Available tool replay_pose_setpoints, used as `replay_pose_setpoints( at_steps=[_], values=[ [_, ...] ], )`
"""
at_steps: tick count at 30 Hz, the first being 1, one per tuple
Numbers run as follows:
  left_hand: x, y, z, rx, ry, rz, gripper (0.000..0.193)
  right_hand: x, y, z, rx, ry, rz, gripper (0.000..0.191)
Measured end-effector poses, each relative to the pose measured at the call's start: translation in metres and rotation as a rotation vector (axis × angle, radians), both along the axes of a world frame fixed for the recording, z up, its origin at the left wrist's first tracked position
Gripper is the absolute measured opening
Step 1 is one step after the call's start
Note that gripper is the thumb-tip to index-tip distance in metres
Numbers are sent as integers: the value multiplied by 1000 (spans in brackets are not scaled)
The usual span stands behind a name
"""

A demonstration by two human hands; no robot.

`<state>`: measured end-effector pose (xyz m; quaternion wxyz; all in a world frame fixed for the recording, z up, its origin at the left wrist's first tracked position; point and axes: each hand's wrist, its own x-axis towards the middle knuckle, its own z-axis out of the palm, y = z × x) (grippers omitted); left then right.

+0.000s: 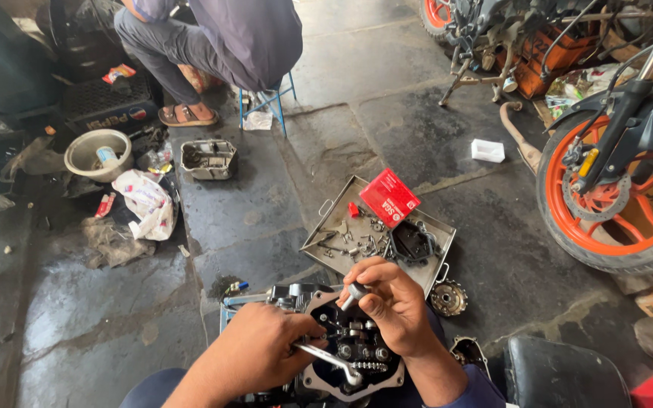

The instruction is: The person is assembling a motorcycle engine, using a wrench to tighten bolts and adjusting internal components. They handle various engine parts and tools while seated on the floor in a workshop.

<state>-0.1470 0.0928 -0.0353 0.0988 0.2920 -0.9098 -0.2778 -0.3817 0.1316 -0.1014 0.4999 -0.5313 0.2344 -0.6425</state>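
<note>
A dark engine block (345, 351) with exposed gears and a chain rests on a small stand just below me. My left hand (255, 351) grips a shiny metal wrench (334, 361) laid across the engine's open face. My right hand (391, 302) pinches a small silver socket-like piece (356, 292) above the gears. Both hands hover over the middle of the engine.
A metal tray (341, 200) with bolts, a round dark part and a red box (389, 197) lies ahead. A sprocket (448, 297) sits beside it. A motorcycle's orange front wheel (617, 204) stands right. Another person sits on a blue stool (266, 102); a bowl (98, 154) and rags are left.
</note>
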Motion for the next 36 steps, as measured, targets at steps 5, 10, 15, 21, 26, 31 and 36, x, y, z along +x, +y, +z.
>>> replay_pose_setpoints(
  at_steps=[5,10,15,21,26,31,36],
  values=[
    [1,2,-10,-40,137,-18,17,-1,3,-7,-38,12,-18,28],
    [4,-1,-19,22,144,16,18,0,3,-12,-44,16,-25,28],
    [2,-2,-17,13,138,-9,19,-1,3,-8,-37,18,-19,28],
    [-1,0,-19,42,144,37,18,-1,5,-8,-21,16,-26,28],
    [1,-2,-21,35,162,-9,19,-3,4,-9,-29,37,-28,27],
    [-1,-3,-18,86,226,23,19,-2,4,-9,-40,38,-28,27],
    [10,-4,-5,105,150,261,46,-2,5,-10,-40,45,-24,27]
  ],
)
